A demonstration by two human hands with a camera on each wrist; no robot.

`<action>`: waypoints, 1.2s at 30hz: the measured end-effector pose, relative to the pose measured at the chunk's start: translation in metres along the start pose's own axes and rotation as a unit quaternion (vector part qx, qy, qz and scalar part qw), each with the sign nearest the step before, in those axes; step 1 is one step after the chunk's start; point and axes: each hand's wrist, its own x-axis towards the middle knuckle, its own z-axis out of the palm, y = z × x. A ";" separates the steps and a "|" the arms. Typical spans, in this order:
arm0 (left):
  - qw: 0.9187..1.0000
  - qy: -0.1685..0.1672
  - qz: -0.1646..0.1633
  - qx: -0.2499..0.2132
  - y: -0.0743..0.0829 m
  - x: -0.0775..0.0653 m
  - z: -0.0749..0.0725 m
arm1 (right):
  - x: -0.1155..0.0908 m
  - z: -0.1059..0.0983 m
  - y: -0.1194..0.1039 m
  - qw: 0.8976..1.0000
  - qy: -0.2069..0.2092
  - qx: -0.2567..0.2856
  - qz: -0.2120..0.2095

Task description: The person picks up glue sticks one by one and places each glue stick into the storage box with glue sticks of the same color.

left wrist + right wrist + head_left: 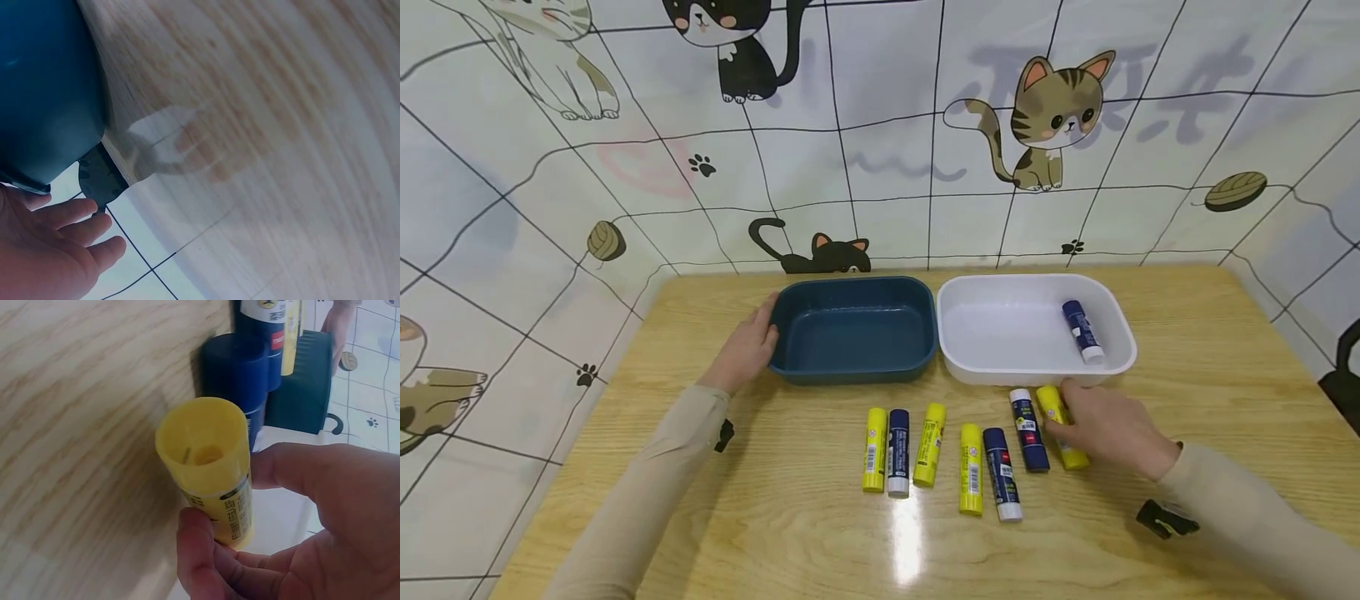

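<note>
My right hand pinches a yellow glue stick between thumb and fingers, close over the table just in front of the white tray. The stick's hollow end faces the right wrist camera. A dark blue glue stick lies right beside it. Inside the white tray rests another dark blue glue stick. At the left end of the dark teal tray, my left hand touches the rim. Its fingers extend loosely in the left wrist view.
Several yellow and blue glue sticks lie on the wooden table, among them a yellow one and a blue one. Both trays stand side by side near the back edge. Behind them hangs a cat-printed backdrop.
</note>
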 end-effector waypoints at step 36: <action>1.000 -0.001 0.010 0.015 0.001 0.000 -0.002 | 0.005 -0.032 -0.059 0.999 0.015 0.025 -0.014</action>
